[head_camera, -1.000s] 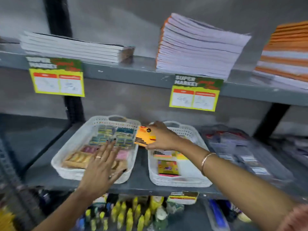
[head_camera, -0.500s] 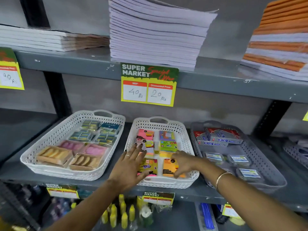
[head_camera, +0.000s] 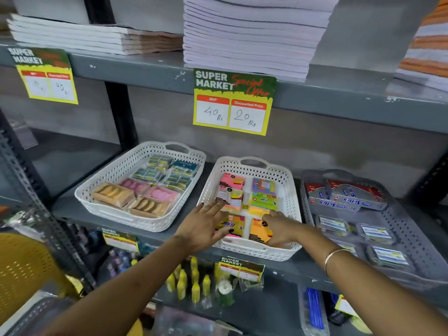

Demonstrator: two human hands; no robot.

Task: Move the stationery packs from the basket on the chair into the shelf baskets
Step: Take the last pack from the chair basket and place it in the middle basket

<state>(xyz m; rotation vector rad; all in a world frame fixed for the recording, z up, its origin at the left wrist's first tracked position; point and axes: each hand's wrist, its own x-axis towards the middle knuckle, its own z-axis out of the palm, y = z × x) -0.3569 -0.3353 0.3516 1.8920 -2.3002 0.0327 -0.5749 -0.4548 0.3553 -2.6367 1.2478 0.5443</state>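
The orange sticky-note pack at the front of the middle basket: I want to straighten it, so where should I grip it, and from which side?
Probably pinch the orange sticky-note pack by its two long edges, coming down from above. It lies flat in the middle white basket, hemmed in by the front wall and the neighbouring pack, so only its top is open. The right hand already rests at its right edge.

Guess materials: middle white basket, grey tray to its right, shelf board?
Middle white basket: looks like moulded plastic, semi-gloss, with a perforated lattice wall and a cut-out handle. Grey tray: likely plastic too, duller, with rows of punched holes. Shelf board: probably painted metal; grey coat shows chips and scuffs along the edge.
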